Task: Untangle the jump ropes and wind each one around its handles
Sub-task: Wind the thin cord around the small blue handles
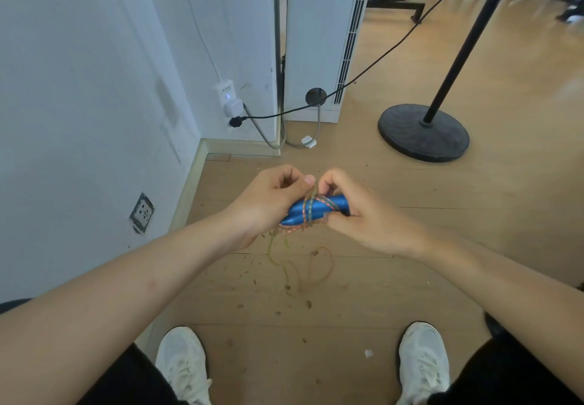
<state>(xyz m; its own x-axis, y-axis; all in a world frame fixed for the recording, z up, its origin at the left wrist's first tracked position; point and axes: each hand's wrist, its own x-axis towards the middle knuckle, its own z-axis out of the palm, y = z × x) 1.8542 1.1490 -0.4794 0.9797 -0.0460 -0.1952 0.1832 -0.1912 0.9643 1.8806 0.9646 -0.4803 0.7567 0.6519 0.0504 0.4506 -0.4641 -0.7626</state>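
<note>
Two blue jump-rope handles (316, 210) lie side by side between my hands, above the wooden floor. A thin orange-and-clear rope (311, 205) circles them in a few turns. My left hand (268, 202) grips the handles' left end, its thumb and forefinger pinching the rope above them. Around the right end curls my right hand (354, 212), fingers over the top of the handles. The rope's loose tail (316, 268) hangs below in slack loops down toward the floor. The handles' ends are hidden inside both hands.
A white wall and baseboard (189, 189) run along the left. A black round stand base (423, 133) with its pole stands ahead right. A black cable (363, 73) stretches from a wall plug across the floor. My white shoes (183, 363) are below. Small debris litters the floor.
</note>
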